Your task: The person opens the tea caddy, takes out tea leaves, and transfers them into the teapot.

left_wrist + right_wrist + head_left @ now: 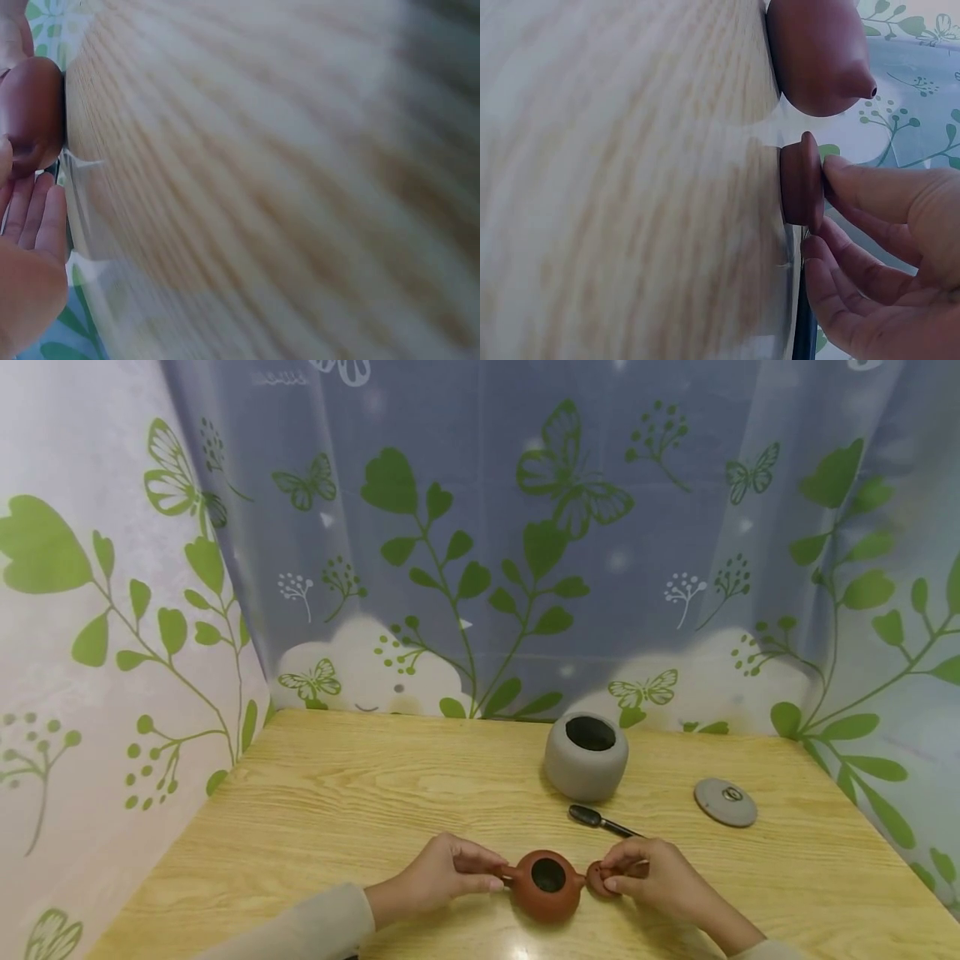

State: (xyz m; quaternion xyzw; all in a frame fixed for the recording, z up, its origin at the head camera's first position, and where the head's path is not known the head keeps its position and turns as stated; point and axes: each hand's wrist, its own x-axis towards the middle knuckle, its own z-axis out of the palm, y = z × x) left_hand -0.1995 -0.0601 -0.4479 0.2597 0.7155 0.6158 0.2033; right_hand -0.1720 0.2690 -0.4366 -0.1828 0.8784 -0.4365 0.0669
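A reddish-brown clay teapot (546, 906) stands uncovered on the table, its dark round opening facing up and its spout pointing right. My left hand (442, 881) holds the teapot's handle on the left side, thumb in front. In the left wrist view the teapot's rounded body (34, 109) shows beyond the fingers. Just right of the spout, my right hand (660, 881) pinches the matching teapot lid (597, 882) from above with thumb and fingertips. The right wrist view has this lid (802, 180) upright, its lower rim at the tabletop, apart from the teapot.
Behind the teapot stands a grey round jar (558, 768) with its top open. Its grey lid (720, 806), with a ring on top, lies to the right. A slender black tool (585, 815) with a broad end lies between jar and right hand. Patterned curtains (480, 527) enclose the wooden table (360, 785).
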